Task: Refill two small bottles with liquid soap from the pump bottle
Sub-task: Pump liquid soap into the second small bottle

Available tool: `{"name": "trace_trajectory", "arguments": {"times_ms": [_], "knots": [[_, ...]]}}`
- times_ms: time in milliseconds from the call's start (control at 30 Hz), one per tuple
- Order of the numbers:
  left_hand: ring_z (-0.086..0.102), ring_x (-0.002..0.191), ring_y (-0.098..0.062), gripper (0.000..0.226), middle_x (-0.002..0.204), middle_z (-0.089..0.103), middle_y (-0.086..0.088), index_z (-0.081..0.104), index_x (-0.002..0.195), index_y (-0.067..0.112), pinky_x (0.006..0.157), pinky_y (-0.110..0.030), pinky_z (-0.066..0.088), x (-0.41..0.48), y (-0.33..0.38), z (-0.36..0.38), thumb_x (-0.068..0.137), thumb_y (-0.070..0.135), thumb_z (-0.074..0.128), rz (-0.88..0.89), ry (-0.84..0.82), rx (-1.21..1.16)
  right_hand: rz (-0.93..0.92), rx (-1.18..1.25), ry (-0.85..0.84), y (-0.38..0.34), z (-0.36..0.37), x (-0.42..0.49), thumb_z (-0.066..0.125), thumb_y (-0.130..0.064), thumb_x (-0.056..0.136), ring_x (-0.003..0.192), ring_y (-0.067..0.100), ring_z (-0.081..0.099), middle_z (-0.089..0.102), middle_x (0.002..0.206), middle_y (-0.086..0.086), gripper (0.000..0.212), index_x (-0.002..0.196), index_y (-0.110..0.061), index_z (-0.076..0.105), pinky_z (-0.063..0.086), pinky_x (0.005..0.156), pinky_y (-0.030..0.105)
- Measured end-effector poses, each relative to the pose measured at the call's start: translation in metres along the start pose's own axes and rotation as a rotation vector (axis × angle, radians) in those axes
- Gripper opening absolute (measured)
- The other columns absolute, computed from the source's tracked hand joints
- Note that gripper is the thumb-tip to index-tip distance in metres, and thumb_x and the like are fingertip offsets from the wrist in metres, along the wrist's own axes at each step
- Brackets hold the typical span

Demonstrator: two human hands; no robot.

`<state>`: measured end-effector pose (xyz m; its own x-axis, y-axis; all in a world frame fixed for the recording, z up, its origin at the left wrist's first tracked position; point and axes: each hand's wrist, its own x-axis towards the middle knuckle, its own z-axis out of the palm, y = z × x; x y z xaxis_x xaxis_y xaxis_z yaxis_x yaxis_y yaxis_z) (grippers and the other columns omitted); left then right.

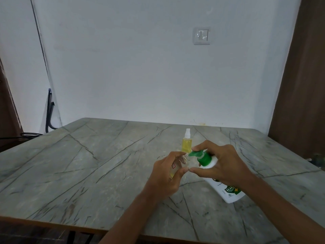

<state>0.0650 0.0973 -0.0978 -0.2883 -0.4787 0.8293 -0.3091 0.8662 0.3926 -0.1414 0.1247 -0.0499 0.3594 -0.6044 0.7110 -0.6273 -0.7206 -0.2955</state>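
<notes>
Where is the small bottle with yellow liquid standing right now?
In the head view, the small bottle stands upright on the table, right of centre, just beyond the green head of the pump bottle.

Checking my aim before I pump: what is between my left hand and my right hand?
Head view: the green pump nozzle meeting the mouth of the small bottle that the left hand grips; the right hand holds the nozzle.
</notes>
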Motion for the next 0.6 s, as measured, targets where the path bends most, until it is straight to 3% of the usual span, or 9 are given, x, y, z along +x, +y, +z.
{"name": "trace_trajectory", "arguments": {"times_ms": [267,400,600], "knots": [[0.064,0.081,-0.004,0.039,0.097,0.069,0.003,0.057,0.116,0.009,0.069,-0.011,0.050,0.001,-0.001,-0.001,0.088,0.036,0.061,-0.005,0.058,0.030,-0.004,-0.196,-0.032,-0.012,-0.002,0.000,0.070,-0.065,0.075,0.073,-0.018,0.055,0.053,0.093,-0.042,0.061,0.127,-0.043,0.048,0.038,0.063,0.000],[0.064,0.082,-0.004,0.040,0.099,0.069,0.003,0.057,0.117,0.011,0.069,-0.018,0.054,0.000,-0.004,-0.001,0.088,0.038,0.060,-0.014,0.064,0.034,-0.003,-0.188,-0.037,-0.014,-0.003,0.001,0.067,-0.067,0.075,0.075,-0.015,0.056,0.053,0.093,-0.042,0.060,0.128,-0.045,0.046,0.040,0.063,0.002],[0.064,0.082,-0.003,0.039,0.098,0.068,0.006,0.056,0.117,0.011,0.069,-0.015,0.052,0.000,-0.003,0.000,0.088,0.036,0.061,-0.019,0.058,0.033,0.006,-0.173,-0.053,-0.012,-0.001,0.002,0.067,-0.068,0.075,0.075,-0.009,0.060,0.061,0.094,-0.034,0.060,0.127,-0.047,0.045,0.044,0.063,0.006]]}}
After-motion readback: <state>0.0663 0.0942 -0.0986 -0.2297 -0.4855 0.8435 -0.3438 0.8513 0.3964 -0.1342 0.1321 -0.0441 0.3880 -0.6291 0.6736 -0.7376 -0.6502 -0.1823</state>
